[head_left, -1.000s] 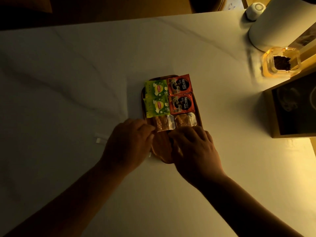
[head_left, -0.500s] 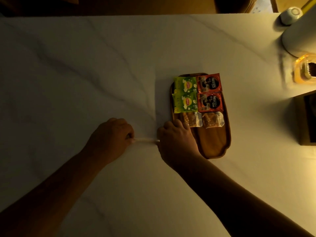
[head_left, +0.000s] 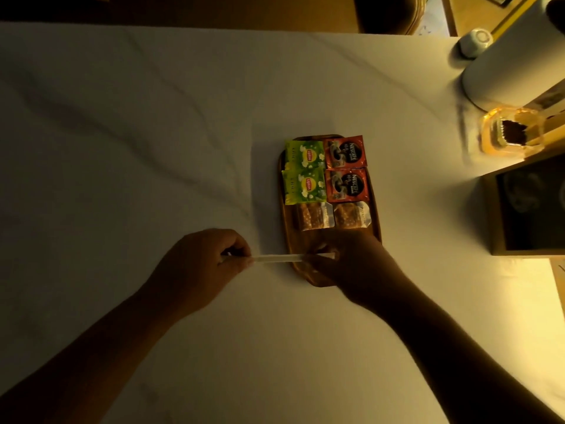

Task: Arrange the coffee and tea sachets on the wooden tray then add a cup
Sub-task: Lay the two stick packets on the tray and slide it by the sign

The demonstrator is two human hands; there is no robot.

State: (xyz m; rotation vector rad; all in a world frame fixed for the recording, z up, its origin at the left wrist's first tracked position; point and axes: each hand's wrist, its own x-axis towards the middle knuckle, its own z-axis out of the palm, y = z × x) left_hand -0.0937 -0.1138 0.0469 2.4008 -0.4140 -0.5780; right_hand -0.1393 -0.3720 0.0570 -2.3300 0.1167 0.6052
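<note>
Dim, warm-lit hospitality room or home, white marble-veined tabletop, oval wooden tray of branded tea and coffee sachets, amber glass ashtray stood nearby

Six sachets lie on one wooden tray: two green tea sachets, two red coffee sachets and two clear packets of brown sugar. One thin white stick sachet stretches between two hands, the left hand and the right hand. On the desk I also count one small white cup, one white cylinder, one amber glass holder and one dark wooden box.
</note>
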